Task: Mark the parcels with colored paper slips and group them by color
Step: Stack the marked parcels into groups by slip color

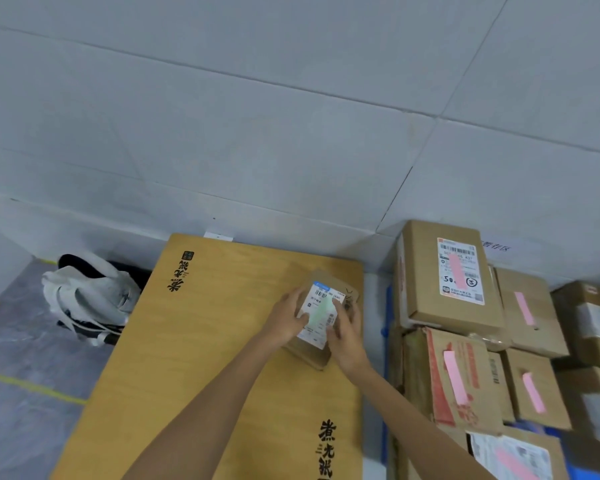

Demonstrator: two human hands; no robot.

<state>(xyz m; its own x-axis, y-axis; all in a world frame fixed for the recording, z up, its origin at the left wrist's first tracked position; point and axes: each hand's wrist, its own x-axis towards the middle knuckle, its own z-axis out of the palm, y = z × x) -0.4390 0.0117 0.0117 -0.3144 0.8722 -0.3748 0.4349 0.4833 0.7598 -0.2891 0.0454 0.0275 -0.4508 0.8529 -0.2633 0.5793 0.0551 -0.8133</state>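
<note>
Both hands are gripping the small parcel (327, 279), which is sitting on the far right part of the surface (201, 341), a big flat yellow-brown carton with black characters. Left hand (286, 315) is grasping the parcel's left edge, its thumb lying on the white shipping label (314, 336). Right hand (347, 336) is wrapping its fingers (352, 311) around the right edge. A green slip (322, 311) is lying on the label between the two hands; whether a finger is pressing it, can't tell. Right of the surface, stacked parcels (465, 375) are carrying pink slips (458, 270). A grey-white bag (87, 299) is lying on the floor (21, 393) to the left.
</note>
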